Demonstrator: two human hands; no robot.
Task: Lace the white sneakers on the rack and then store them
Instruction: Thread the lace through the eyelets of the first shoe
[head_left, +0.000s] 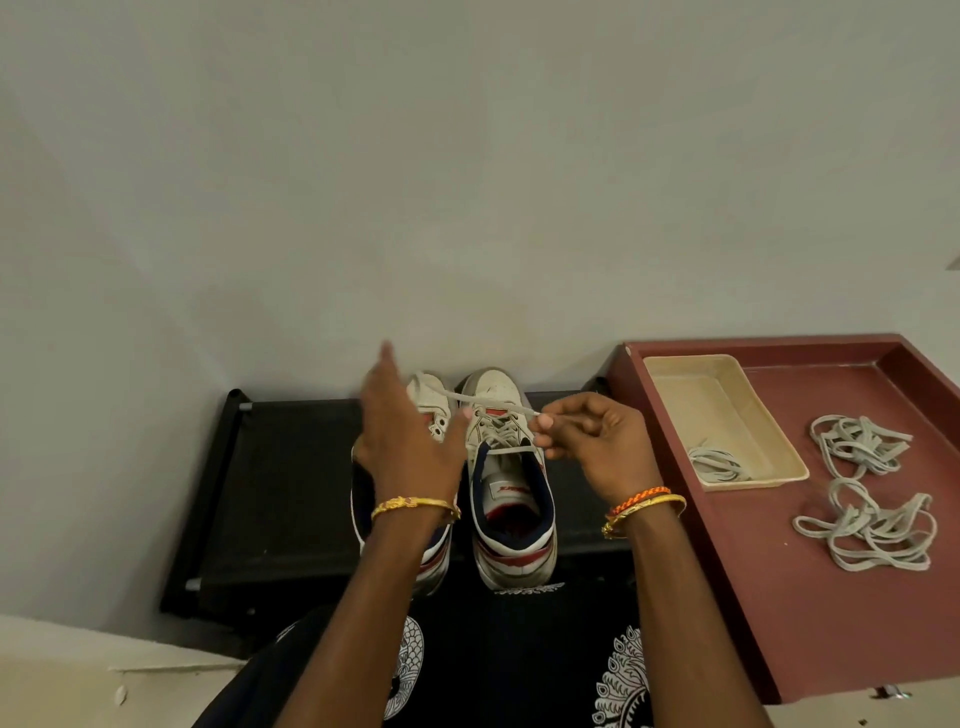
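At the bottom of the frame two forearms reach up from a dark patterned garment. The right hand, just right of centre, pinches the end of a white lace between thumb and fingertips. The left hand is spread, fingers straight and blurred, its thumb seemingly against the lace, though I cannot tell whether it grips. Both hover over the pair of white sneakers on the black rack at centre, the right-hand shoe already laced. To do this step well, I judge the lace should be kept taut and flat (no twist) while drawing it through. Further right sits a maroon tray holding spare laces and a cream tray.
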